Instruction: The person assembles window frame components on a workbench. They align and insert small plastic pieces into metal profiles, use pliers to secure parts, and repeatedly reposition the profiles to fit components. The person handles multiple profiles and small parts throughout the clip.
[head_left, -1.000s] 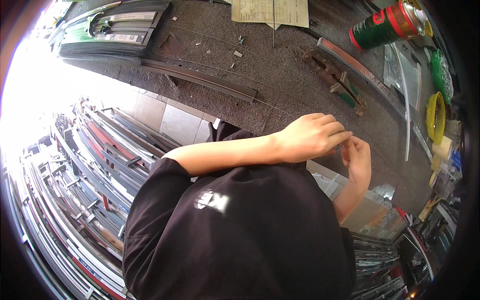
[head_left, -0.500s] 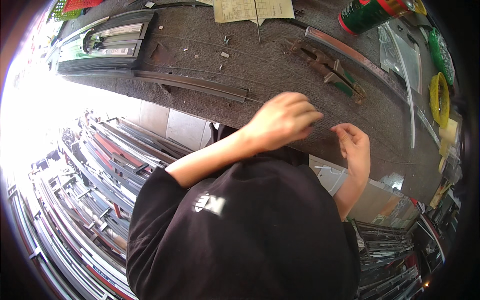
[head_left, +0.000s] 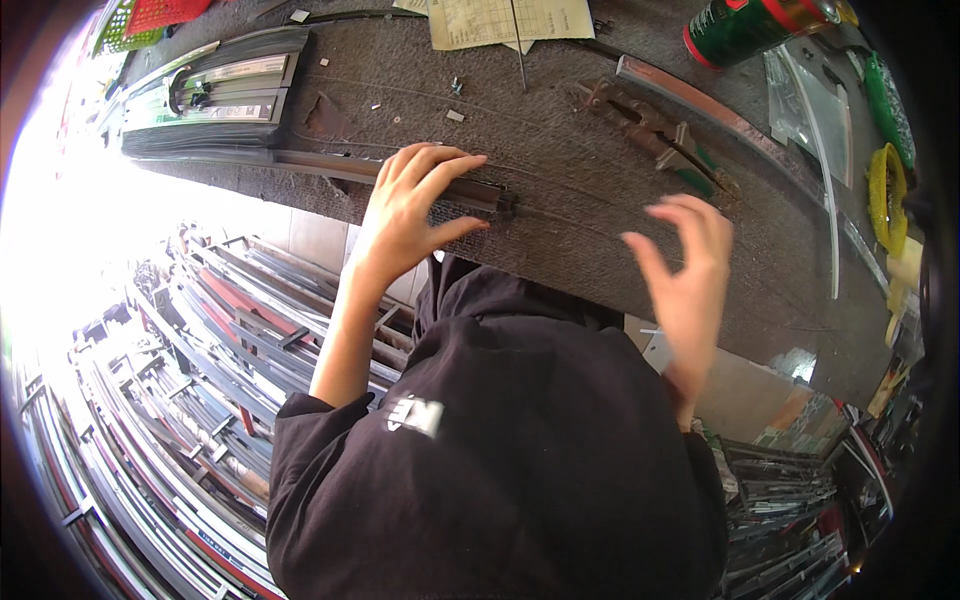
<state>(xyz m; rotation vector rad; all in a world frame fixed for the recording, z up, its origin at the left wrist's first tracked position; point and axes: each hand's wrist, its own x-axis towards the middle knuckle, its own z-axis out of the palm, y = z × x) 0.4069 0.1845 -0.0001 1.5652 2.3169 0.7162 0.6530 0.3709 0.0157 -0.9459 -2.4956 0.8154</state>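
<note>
My left hand [head_left: 405, 205] is over the near edge of the workbench [head_left: 565, 190], its thumb and fingers spread. It straddles a dark, narrow channel-shaped strip [head_left: 482, 194] close to the strip's right end; whether the fingers touch it I cannot tell. A thin cord or wire [head_left: 575, 217] lies on the bench to the right of that end. My right hand [head_left: 692, 262] hovers farther right above the bench edge, slightly blurred, thumb and fingers apart with nothing visible between them. Beyond it lies a rusty hand tool with green parts [head_left: 655, 138].
A bundle of dark strips [head_left: 205, 140] lies at the far left. At the far right are a green and red can [head_left: 745, 35], a yellow tape roll [head_left: 886, 200] and a long reddish bar [head_left: 700, 105]. Paper sheets [head_left: 485, 25] lie at the back. Racked metal profiles [head_left: 180, 400] stand below left.
My left hand has moved left, from the middle of the bench edge to the strip's end, and spread its fingers. My right hand's pinched fingers have parted, and it has shifted slightly left.
</note>
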